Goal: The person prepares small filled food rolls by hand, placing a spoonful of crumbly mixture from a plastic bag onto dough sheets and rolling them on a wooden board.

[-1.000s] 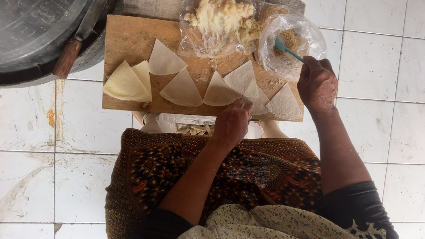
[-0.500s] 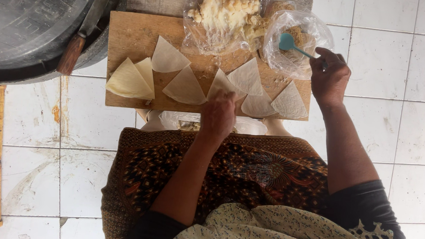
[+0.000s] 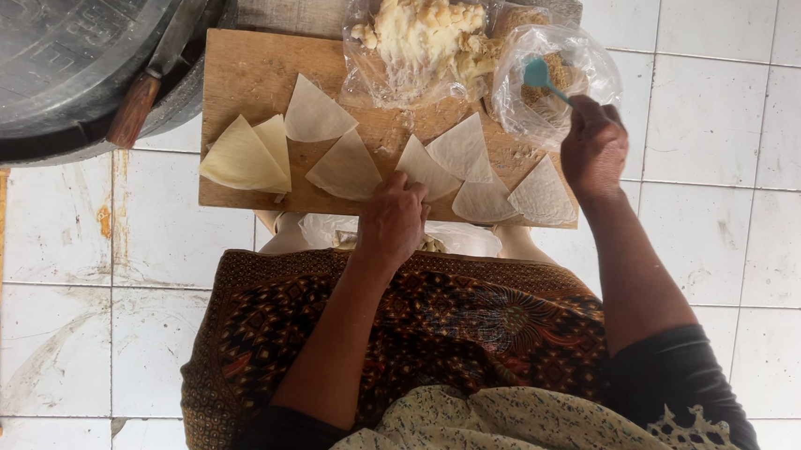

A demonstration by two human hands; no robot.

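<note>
Your right hand (image 3: 594,149) has its grip clenched around the handle of a teal spoon (image 3: 537,75), whose bowl sits inside a clear plastic bag (image 3: 561,72) of brownish crumbly filling; how much filling the spoon carries is hard to make out through the crinkled plastic. Your left hand (image 3: 391,220) rests with curled fingers on the near edge of the wooden board (image 3: 242,73), pressing on a triangular wrapper (image 3: 423,168) (its lower tip is hidden under your knuckles), though you cannot tell whether the fingers pinch it or only lie on it. Other thin triangular sheets lie spread across the board: two just beside the right hand (image 3: 543,196), one near the middle (image 3: 346,167), one higher up (image 3: 314,116), and a yellower folded pair at the left end (image 3: 241,156). A second open bag (image 3: 423,34) holds a pale, lumpy mass at the far edge, its top cut off by the frame. The board serves as the surface, over a white tiled floor (image 3: 764,138). A knife with a wooden handle (image 3: 141,103) leans on a large dark tub (image 3: 47,41), only partly in view. Something in plastic below the board is mostly hidden by your patterned lap cloth (image 3: 450,322).
</note>
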